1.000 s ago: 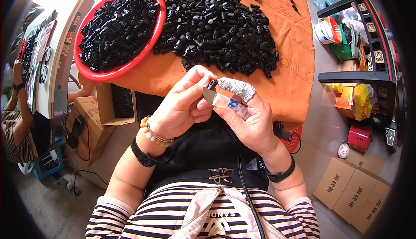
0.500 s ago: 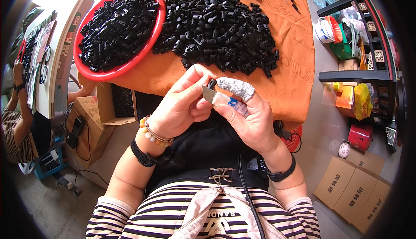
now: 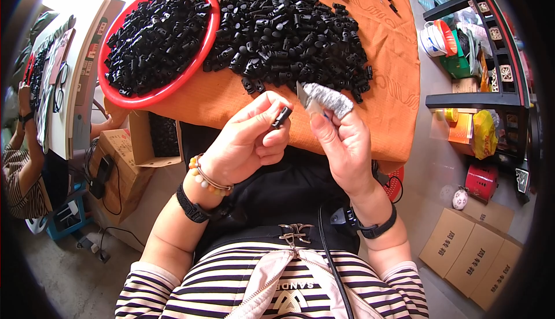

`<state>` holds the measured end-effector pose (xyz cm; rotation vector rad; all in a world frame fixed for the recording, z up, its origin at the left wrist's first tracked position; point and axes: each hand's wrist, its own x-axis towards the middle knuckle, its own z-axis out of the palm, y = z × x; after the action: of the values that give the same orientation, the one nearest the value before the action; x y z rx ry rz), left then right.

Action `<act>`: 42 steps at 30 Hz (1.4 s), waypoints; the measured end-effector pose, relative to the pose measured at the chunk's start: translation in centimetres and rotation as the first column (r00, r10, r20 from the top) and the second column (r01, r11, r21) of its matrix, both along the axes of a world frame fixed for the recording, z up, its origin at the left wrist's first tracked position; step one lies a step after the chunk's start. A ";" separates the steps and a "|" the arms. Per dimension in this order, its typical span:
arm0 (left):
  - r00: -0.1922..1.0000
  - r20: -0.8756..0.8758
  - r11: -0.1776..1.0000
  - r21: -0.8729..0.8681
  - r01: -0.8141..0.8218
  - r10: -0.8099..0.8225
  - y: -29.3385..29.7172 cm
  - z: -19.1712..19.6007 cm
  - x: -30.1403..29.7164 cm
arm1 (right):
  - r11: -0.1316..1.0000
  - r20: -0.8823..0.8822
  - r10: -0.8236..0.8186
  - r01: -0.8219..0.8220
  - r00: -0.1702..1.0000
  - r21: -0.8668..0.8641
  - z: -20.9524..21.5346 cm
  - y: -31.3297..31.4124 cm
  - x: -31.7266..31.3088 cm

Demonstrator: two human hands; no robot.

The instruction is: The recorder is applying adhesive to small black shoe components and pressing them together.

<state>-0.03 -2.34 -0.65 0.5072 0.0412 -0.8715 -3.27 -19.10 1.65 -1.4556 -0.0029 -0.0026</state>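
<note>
My left hand [image 3: 248, 139] pinches a small black plastic cord lock [image 3: 281, 117] between thumb and fingers, above the near edge of the table. To its right my right hand [image 3: 350, 151] grips a small flat metal blade [image 3: 302, 96], its tip pointing up and away from me. A grey knitted finger cover [image 3: 330, 99] sits on the right index finger. The blade's lower end is mostly hidden by the fingers. Blade and cord lock are apart. Just beyond both hands a large heap of similar black cord locks [image 3: 289, 44] lies on the orange tablecloth [image 3: 388, 116].
A red basin [image 3: 215, 35] full of black parts stands at the table's left. Below it is an open cardboard box [image 3: 139, 139] with more. Shelving [image 3: 474, 100] and flat cartons [image 3: 462, 249] are on the right. Another person's arm [image 3: 28, 139] shows at far left.
My right hand has drawn the blade away from the cord lock, to the right and slightly up, and tipped it upward. My left hand still holds the cord lock, now turned more into view.
</note>
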 end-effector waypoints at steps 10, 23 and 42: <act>0.999 -0.018 0.998 0.054 0.027 -0.026 -0.2 0.1 -0.4 | 0.999 0.035 0.044 -0.044 0.998 0.016 -0.4 1.2 1.6; 0.991 0.062 0.990 0.070 -0.123 0.118 1.2 0.5 1.1 | 0.996 -0.019 -0.058 0.056 0.998 -0.069 -0.9 -0.5 1.3; 0.740 0.389 0.831 -0.158 -0.533 0.549 10.6 1.6 6.3 | 0.826 0.047 -0.287 0.272 0.957 -0.493 -3.0 -5.7 1.7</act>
<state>6.30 8.26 0.93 0.5993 -0.2162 -0.1702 -1.62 -24.83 -1.35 -1.9630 0.2535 -0.2377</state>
